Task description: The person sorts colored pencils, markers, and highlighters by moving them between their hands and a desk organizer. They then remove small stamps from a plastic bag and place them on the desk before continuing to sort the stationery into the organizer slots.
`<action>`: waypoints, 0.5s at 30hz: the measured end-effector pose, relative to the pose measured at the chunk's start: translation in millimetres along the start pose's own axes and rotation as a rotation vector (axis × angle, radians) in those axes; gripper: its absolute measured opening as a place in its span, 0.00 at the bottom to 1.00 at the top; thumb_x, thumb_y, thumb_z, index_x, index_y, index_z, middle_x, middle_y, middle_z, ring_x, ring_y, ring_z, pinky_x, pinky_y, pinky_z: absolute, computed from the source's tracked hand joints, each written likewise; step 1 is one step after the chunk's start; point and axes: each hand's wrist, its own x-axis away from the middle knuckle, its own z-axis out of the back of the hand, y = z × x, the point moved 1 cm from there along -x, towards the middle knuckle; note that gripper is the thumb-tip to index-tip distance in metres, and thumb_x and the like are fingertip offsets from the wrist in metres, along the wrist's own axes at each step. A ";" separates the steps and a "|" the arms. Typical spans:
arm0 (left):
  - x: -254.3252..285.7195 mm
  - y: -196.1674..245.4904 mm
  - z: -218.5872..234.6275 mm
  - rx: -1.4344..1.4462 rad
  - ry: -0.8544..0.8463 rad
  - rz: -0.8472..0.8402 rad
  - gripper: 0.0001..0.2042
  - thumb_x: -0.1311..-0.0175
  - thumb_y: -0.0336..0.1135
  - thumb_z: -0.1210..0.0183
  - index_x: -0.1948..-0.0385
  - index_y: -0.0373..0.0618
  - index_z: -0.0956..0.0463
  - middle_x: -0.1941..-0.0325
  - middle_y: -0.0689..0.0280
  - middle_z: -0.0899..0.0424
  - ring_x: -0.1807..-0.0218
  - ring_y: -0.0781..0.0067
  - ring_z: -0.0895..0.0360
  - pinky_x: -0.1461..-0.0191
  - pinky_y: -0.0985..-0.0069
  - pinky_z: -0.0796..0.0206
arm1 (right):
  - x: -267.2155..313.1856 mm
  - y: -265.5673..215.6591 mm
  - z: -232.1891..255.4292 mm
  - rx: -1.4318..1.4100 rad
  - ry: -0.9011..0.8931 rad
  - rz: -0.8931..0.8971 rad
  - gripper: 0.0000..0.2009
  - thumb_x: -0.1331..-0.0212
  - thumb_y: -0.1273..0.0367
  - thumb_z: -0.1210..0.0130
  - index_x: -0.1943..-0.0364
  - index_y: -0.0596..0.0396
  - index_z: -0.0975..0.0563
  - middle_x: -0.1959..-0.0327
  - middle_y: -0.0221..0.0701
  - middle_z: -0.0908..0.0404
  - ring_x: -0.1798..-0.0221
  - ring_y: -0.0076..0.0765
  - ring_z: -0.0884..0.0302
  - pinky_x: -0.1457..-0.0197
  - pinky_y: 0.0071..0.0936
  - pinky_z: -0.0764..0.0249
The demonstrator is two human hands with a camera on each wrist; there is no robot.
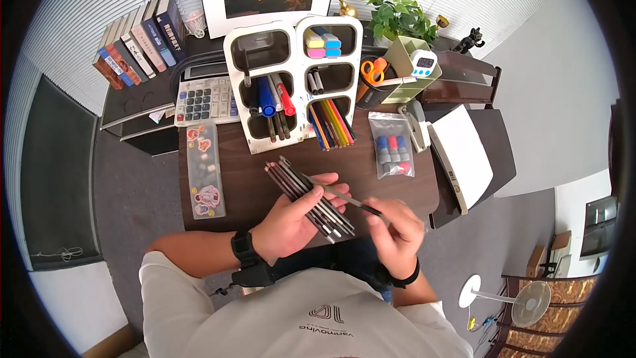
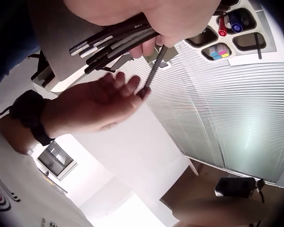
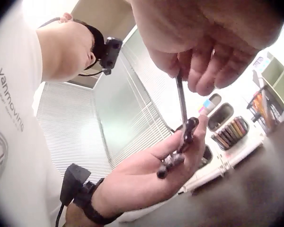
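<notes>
The left hand grips a bundle of dark and silver pens or pencils above the table's front edge, its thumb lying across them. In the right hand one end of a single thin dark pencil is pinched between thumb and fingers; its other end reaches the bundle. The left wrist view shows the bundle's ends jutting from the left hand, with the right hand below. From the right wrist, the single pencil slants between both hands.
A white organizer holds markers and coloured pencils. Around it are a keyboard, a stickered clear case, a zip bag of small bottles, a stapler, a pen cup with orange scissors and a white box file.
</notes>
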 end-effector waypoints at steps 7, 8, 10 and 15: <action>-6.2 -3.3 9.5 -0.002 0.135 0.075 0.21 0.19 0.40 0.46 0.33 0.40 0.32 0.33 0.51 0.23 0.29 0.55 0.27 0.26 0.56 0.33 | -100.9 -61.6 9.4 0.052 0.068 0.650 0.17 0.45 0.75 0.31 0.51 0.63 0.17 0.62 0.42 0.12 0.64 0.45 0.13 0.58 0.38 0.18; -7.1 -6.1 16.5 0.034 0.147 0.106 0.20 0.20 0.40 0.46 0.34 0.40 0.32 0.33 0.50 0.23 0.29 0.54 0.27 0.26 0.55 0.34 | -121.9 -68.8 -3.2 0.138 0.046 0.717 0.19 0.46 0.75 0.31 0.49 0.62 0.17 0.63 0.40 0.12 0.63 0.45 0.13 0.58 0.38 0.17; -7.1 -6.7 19.7 0.066 0.157 0.132 0.20 0.20 0.40 0.46 0.34 0.40 0.32 0.33 0.48 0.24 0.29 0.52 0.27 0.26 0.55 0.34 | -160.2 -65.5 -41.4 0.151 0.091 0.780 0.13 0.43 0.75 0.33 0.53 0.57 0.16 0.64 0.38 0.13 0.66 0.43 0.15 0.60 0.34 0.20; -7.5 -6.5 18.6 0.067 0.202 0.168 0.18 0.21 0.41 0.49 0.36 0.44 0.28 0.34 0.50 0.21 0.29 0.51 0.27 0.26 0.53 0.35 | -193.7 -39.2 -95.4 0.185 -0.037 0.670 0.11 0.42 0.71 0.34 0.55 0.54 0.17 0.66 0.34 0.13 0.62 0.44 0.15 0.61 0.39 0.19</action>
